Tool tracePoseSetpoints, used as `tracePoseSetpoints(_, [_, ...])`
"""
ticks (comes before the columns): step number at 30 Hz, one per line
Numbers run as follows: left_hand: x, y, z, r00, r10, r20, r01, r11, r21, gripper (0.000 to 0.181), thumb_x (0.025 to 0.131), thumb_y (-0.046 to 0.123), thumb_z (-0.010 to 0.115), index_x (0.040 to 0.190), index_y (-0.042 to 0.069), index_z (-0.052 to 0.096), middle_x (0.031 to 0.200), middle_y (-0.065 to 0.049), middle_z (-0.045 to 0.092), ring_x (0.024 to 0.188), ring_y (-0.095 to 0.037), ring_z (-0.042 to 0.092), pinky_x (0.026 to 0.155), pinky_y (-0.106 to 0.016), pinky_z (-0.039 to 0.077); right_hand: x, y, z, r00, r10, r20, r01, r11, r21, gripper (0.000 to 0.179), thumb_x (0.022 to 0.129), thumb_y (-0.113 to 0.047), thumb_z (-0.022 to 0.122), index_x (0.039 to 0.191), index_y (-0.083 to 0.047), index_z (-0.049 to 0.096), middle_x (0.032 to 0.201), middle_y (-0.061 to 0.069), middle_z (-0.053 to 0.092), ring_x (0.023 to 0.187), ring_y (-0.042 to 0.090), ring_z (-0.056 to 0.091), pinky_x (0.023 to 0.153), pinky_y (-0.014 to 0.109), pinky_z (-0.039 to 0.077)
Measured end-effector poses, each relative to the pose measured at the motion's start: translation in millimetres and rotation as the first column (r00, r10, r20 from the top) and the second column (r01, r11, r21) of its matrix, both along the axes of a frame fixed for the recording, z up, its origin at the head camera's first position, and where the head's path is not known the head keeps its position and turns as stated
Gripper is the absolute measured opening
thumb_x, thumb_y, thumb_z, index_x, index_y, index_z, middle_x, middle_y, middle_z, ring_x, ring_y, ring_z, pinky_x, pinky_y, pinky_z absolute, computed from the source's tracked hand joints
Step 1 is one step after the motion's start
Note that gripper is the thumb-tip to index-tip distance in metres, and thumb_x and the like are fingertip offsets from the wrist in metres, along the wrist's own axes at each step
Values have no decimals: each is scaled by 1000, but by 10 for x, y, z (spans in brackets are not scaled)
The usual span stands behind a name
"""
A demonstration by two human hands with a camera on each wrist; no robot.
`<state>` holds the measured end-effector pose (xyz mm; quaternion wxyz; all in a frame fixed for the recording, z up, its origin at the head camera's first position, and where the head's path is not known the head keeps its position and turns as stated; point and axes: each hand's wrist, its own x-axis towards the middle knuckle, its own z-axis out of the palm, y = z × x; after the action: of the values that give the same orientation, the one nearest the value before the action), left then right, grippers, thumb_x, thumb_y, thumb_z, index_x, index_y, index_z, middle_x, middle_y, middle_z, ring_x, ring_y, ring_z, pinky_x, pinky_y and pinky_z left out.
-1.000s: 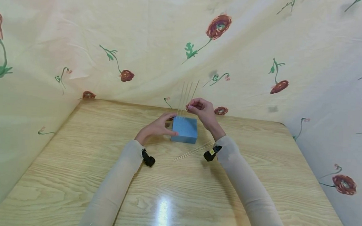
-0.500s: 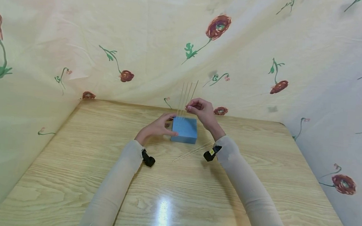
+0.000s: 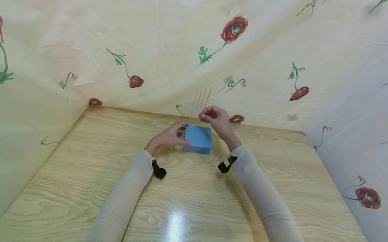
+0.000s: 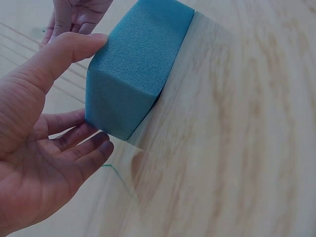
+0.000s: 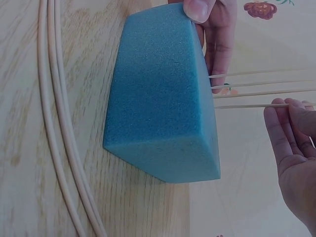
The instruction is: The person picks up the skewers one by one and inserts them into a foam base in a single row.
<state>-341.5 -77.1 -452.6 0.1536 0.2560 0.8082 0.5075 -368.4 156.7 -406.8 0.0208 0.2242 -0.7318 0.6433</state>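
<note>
A blue foam block (image 3: pixel 197 138) lies on the wooden table. My left hand (image 3: pixel 170 134) holds it at its left side, thumb on the near edge and fingers round the far corner, as the left wrist view also shows. Three thin wooden sticks (image 5: pixel 261 83) stand in a row in the block's top. Just right of them, my right hand (image 3: pixel 216 119) pinches another thin stick (image 5: pixel 247 106) between thumb and fingertips, above the block. In the right wrist view this stick's lower end meets the top face; how deep it sits is hidden.
Several loose sticks (image 3: pixel 208 162) lie slantwise on the table (image 3: pixel 135 213), in front of the block and near my right wrist. A flowered cloth (image 3: pixel 171 53) hangs close behind the table's back edge and along both sides.
The tip of the stick in my right hand has dropped slightly and shifted a little left. My left hand and the block have stayed put.
</note>
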Motion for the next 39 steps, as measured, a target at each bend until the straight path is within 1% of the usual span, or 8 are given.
tracePoseSetpoints(5, [-4, 1, -2, 1000, 2, -8, -2, 1000, -3, 91, 89, 17, 80, 161, 4, 25, 163, -16, 24, 150, -33, 30, 121, -46, 37, -4, 3, -5, 1000, -3, -13, 4, 1000, 15, 15, 96, -1, 67, 104, 12, 64, 98, 14, 72, 96, 35, 72, 91, 47, 60])
tracePoseSetpoints(9, [-3, 4, 1, 1000, 1, -15, -1, 1000, -5, 91, 89, 17, 81, 161, 3, 25, 163, -17, 24, 150, -34, 30, 121, -46, 37, 3, 4, -6, 1000, -5, -16, 5, 1000, 28, 16, 97, -1, 66, 105, 13, 64, 101, 20, 71, 96, 35, 72, 92, 51, 58])
tracePoseSetpoints(12, [2, 4, 5, 1000, 0, -13, 0, 1000, -3, 91, 89, 16, 80, 160, 2, 26, 163, -17, 24, 150, -34, 30, 121, -47, 36, 8, -3, -6, 1000, -3, -16, 4, 999, 33, 16, 97, 0, 66, 105, 13, 64, 102, 22, 71, 94, 33, 72, 90, 46, 60])
tracePoseSetpoints(16, [6, 0, 8, 1000, 0, -14, 0, 1000, -6, 90, 89, 16, 80, 160, 2, 26, 163, -18, 24, 150, -35, 30, 121, -47, 36, 14, -10, 1, 1000, 3, -18, -2, 999, 36, 15, 97, 0, 66, 104, 12, 64, 97, 13, 72, 89, 24, 73, 85, 35, 62])
tracePoseSetpoints(21, [8, 1, 14, 1000, 2, -21, -2, 1000, -11, 90, 90, 17, 80, 160, 2, 27, 163, -18, 24, 150, -35, 30, 121, -48, 37, 9, -16, 9, 1000, -5, -14, 5, 999, 54, 16, 97, -1, 66, 105, 13, 64, 96, 11, 71, 84, 12, 71, 89, 40, 62])
tracePoseSetpoints(27, [13, 5, 10, 1000, 2, -12, -3, 1000, -4, 90, 90, 17, 80, 160, 3, 26, 163, -18, 22, 150, -35, 30, 121, -48, 36, 0, -14, 4, 1000, -10, -8, 10, 998, 61, 16, 97, -1, 66, 104, 13, 64, 99, 17, 71, 85, 15, 71, 89, 41, 61])
tracePoseSetpoints(35, [26, 1, 10, 1000, 5, -13, -5, 1000, 6, 90, 89, 16, 80, 160, 3, 26, 163, -18, 22, 151, -36, 30, 122, -48, 35, -13, -4, -8, 1000, -11, -9, 12, 998, 63, 15, 97, -1, 67, 103, 12, 65, 95, 10, 72, 90, 30, 72, 90, 44, 61])
tracePoseSetpoints(39, [21, 1, 5, 1000, 5, -10, -5, 1000, 4, 90, 89, 16, 80, 161, 6, 27, 163, -18, 22, 151, -36, 30, 122, -47, 36, -15, -4, -5, 1000, -10, -12, 11, 997, 70, 14, 97, -1, 67, 103, 12, 65, 95, 11, 72, 87, 24, 72, 90, 46, 61])
